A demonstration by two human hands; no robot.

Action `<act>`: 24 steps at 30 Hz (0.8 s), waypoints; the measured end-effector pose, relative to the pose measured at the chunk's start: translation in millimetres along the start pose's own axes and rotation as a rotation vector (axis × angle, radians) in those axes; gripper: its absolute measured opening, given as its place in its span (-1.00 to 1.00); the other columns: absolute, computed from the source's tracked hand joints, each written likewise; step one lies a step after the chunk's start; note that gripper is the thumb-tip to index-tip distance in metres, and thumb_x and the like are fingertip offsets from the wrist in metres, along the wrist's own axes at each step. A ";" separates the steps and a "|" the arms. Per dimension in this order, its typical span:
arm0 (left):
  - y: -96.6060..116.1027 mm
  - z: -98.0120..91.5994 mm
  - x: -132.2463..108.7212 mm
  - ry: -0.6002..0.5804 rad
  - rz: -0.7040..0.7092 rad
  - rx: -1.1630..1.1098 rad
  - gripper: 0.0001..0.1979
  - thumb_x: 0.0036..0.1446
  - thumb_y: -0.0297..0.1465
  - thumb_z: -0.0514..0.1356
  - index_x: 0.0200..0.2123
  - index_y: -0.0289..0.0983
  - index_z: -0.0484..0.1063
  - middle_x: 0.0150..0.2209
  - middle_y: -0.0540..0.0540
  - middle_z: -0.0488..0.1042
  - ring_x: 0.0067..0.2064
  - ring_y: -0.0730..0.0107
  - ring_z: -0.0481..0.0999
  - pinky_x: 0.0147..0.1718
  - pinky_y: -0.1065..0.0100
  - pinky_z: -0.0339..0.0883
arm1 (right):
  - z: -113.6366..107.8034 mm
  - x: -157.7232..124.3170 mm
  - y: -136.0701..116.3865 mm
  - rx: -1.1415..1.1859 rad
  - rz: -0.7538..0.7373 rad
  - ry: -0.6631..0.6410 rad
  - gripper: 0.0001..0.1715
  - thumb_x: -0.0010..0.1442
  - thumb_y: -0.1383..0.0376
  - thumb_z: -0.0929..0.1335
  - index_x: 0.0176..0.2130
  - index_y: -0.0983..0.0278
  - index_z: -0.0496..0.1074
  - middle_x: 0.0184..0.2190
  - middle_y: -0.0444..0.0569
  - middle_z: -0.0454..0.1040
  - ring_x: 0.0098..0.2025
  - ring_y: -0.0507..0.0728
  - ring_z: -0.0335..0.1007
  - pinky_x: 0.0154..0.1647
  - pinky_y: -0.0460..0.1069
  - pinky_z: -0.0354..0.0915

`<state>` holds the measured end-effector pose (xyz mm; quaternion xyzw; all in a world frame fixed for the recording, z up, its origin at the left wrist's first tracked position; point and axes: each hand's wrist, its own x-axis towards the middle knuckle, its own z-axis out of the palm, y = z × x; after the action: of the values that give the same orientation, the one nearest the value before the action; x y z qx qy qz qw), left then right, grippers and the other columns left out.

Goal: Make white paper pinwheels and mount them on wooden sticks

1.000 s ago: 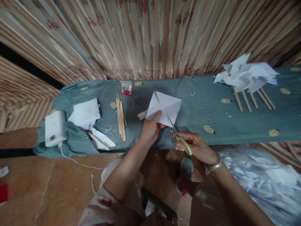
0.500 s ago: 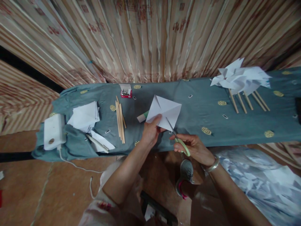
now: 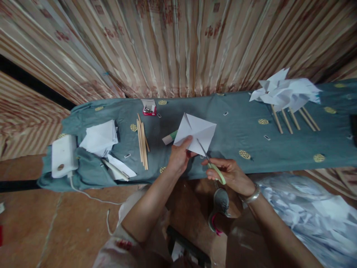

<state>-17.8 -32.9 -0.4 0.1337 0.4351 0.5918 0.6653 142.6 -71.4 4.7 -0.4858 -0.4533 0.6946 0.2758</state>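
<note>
Paper square (image 3: 199, 130) in left hand (image 3: 178, 159)

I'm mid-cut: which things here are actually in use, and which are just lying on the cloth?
In use: paper in the left hand; scissors in the right hand.
Lying about: sticks, red box, paper stack, pinwheels, white block.

I list, left to right on the desk (image 3: 237, 126): flat box (image 3: 64, 156) at the end, paper stack (image 3: 100, 137), bundle of sticks (image 3: 142, 143) with a small box (image 3: 150, 109) behind it, folded sheet (image 3: 198, 132) over the centre, scissors (image 3: 212, 163) at its near right edge, pinwheels (image 3: 284, 93) far right.
</note>
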 end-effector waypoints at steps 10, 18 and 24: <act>0.3 1.6 -2.7 -0.007 -0.008 0.010 -0.66 -0.23 -0.33 0.41 -0.34 -0.31 0.45 -0.46 0.04 0.44 -0.47 0.51 0.36 -0.53 0.46 0.23 | 2.3 0.6 -1.4 0.027 -0.012 0.026 -0.50 -0.23 0.07 0.56 -0.30 0.30 0.57 -0.61 -0.19 0.39 -0.57 -0.06 0.26 -0.57 -0.14 0.23; 1.2 1.4 -1.8 0.006 0.001 -0.002 -0.65 -0.25 -0.33 0.41 -0.34 -0.30 0.45 -0.43 0.02 0.47 -0.45 0.49 0.38 -0.52 0.46 0.22 | 3.4 3.8 1.5 0.037 -0.019 0.012 -0.50 -0.21 0.06 0.56 -0.30 0.30 0.56 -0.61 -0.18 0.42 -0.59 -0.05 0.28 -0.57 -0.12 0.27; 2.0 1.9 -1.9 0.002 0.007 0.000 -0.65 -0.24 -0.33 0.42 -0.34 -0.31 0.44 -0.45 0.03 0.46 -0.48 0.51 0.36 -0.56 0.47 0.21 | 3.9 4.4 2.9 0.082 0.009 0.028 -0.52 -0.24 0.11 0.58 -0.31 0.30 0.55 -0.63 -0.20 0.40 -0.58 -0.07 0.27 -0.56 -0.14 0.25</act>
<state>-17.6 -33.5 2.9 0.1343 0.4353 0.5942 0.6628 137.5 -70.4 0.7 -0.4856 -0.4184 0.7070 0.2986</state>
